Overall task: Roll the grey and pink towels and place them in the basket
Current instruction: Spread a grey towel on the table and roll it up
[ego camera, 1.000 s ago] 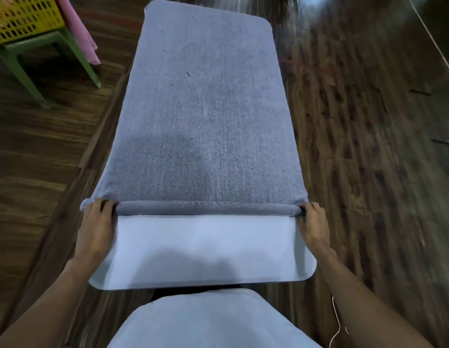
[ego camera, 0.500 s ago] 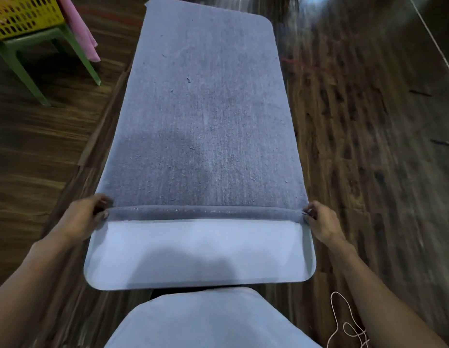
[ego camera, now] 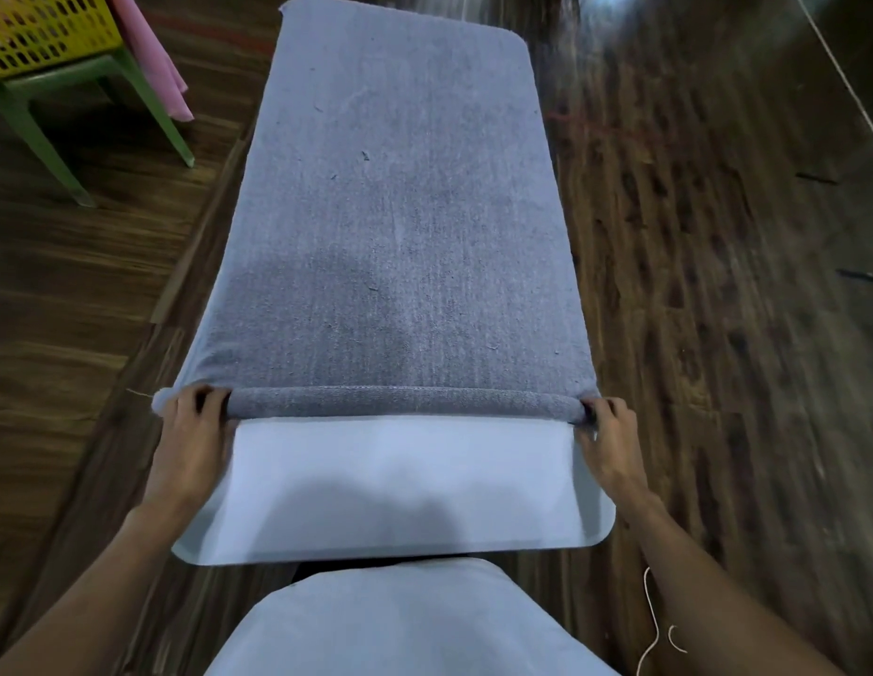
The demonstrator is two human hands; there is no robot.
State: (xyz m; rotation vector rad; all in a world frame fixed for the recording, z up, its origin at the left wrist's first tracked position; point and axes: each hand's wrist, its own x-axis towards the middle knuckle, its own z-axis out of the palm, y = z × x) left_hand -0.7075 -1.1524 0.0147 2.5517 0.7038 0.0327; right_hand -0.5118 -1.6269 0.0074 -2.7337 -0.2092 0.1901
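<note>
A grey towel [ego camera: 400, 212] lies flat along a narrow white table [ego camera: 400, 490], stretching away from me. Its near end is turned over into a thin roll [ego camera: 400, 401] across the table's width. My left hand [ego camera: 190, 441] grips the roll's left end and my right hand [ego camera: 612, 441] grips its right end, fingers curled over it. A pink towel [ego camera: 154, 51] hangs at the top left beside a yellow perforated basket [ego camera: 39, 31].
The basket rests on a green plastic stool [ego camera: 132, 90] at the far left. Dark wooden floor [ego camera: 717, 285] surrounds the table on both sides. A thin white cord [ego camera: 651, 622] dangles near my right forearm. My light-coloured clothing shows at the bottom.
Both hands, which had slid out to the table's edges half a second ago, are back on the roll's ends, and the roll looks a little thicker.
</note>
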